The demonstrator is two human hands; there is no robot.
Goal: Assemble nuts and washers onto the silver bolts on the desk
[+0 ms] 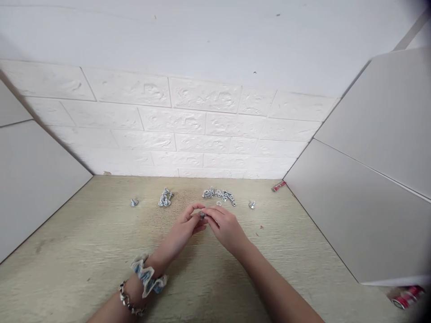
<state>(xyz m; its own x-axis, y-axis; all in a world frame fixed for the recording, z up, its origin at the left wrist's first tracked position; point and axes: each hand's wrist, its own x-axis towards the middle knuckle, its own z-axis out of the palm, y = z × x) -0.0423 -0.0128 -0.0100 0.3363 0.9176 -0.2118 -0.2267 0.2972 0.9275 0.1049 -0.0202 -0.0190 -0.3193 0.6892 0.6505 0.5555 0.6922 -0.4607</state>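
Close together over the wooden surface, both hands pinch a small metal fastener (202,215), probably a bolt; its exact shape is mostly covered by fingers. My left hand (182,229) grips it between thumb and fingertips from the left. From the other side, the fingertips of my right hand (227,227) close on it too. Just beyond my right hand lies a loose cluster of washers, nuts and bolts (212,193), with a flat washer (218,203) nearest. Beyond my left hand stands a group of bolts with washers (164,198).
A lone bolt (134,202) rests at the left, another bolt (252,205) at the right. A red battery (278,186) lies by the right panel (363,202), and a red cylinder (408,297) at the lower right. A white brick-pattern wall (188,143) closes the back.
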